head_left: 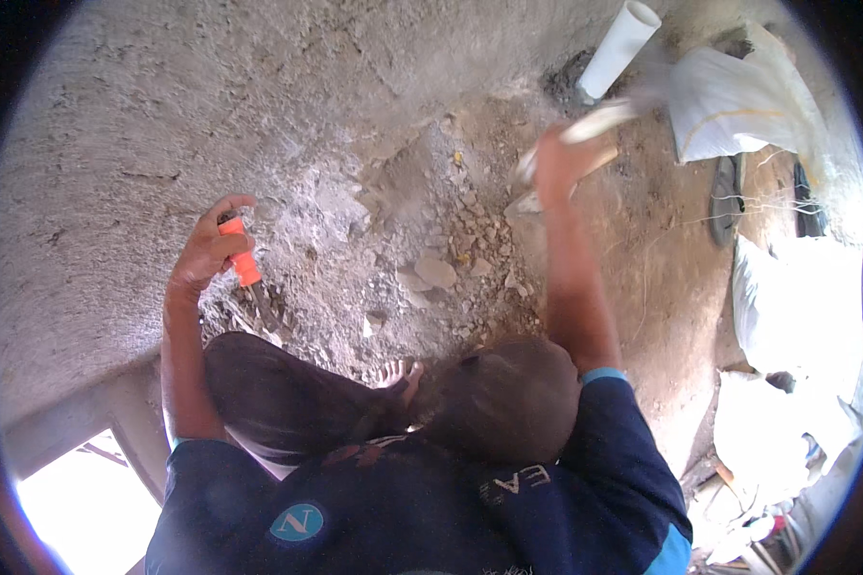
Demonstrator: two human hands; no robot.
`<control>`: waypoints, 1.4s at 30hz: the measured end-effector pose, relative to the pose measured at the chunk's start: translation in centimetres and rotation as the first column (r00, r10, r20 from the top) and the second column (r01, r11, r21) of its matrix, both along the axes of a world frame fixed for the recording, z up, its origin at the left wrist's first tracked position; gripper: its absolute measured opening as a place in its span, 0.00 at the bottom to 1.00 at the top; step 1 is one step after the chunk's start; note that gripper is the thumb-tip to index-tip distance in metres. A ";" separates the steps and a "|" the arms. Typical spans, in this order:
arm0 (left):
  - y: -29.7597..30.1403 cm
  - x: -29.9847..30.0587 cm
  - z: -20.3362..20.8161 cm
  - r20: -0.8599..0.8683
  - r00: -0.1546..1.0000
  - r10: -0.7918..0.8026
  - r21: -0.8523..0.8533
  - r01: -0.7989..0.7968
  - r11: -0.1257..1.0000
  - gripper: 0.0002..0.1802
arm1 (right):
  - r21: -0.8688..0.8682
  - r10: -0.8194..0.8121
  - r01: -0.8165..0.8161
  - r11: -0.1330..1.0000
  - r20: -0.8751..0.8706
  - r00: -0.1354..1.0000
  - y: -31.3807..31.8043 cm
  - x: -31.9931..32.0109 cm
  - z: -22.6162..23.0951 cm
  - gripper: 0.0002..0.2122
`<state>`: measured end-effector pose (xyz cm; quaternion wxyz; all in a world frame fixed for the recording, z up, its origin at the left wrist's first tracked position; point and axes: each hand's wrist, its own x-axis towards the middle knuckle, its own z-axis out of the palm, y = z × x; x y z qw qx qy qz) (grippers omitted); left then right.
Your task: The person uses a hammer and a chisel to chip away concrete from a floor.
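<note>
My left hand is closed round the orange handle of a chisel. Its dark metal shank points down at rubble by the foot of the rough wall. Out at the right, my right hand grips a pale, long tool, smeared by motion so its kind is unclear. A pale, wood-like edge shows beside that hand, over the dirt floor. Between my hands lies a heap of broken plaster and stone chips, spreading from the wall's base toward my bare foot.
A white plastic pipe stands up from the ground at the far right. Near it are a white sack, dark sandals and loose string. More white sacks line the right side. Bright light enters an opening at lower left.
</note>
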<state>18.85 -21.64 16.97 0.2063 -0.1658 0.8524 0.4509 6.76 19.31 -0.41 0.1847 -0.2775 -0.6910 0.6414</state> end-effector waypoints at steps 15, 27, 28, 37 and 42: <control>0.1 -0.1 0.2 -0.019 1.000 0.010 -0.018 -0.010 1.000 0.30 | 0.432 0.051 -0.139 0.891 0.208 0.977 1.5 0.1 -6.1 0.24; -1.1 1.6 -0.9 0.000 0.999 0.044 -0.093 -0.044 0.995 0.32 | 0.435 0.078 -0.090 0.896 0.044 0.996 2.5 0.5 7.0 0.15; -1.2 1.4 -0.4 0.002 0.999 0.033 -0.090 -0.033 0.995 0.32 | 0.310 0.004 0.002 0.951 -0.019 1.000 1.4 0.4 6.4 0.14; -0.2 1.6 -0.8 0.044 0.998 -0.041 -0.117 0.046 0.992 0.29 | 0.343 0.498 -0.740 0.579 0.569 0.654 0.6 1.9 -1.6 0.16; -0.3 0.8 -0.8 -0.016 1.000 -0.004 -0.057 0.003 0.998 0.27 | 0.233 0.172 -0.151 0.961 -0.071 0.983 1.3 -0.2 7.4 0.19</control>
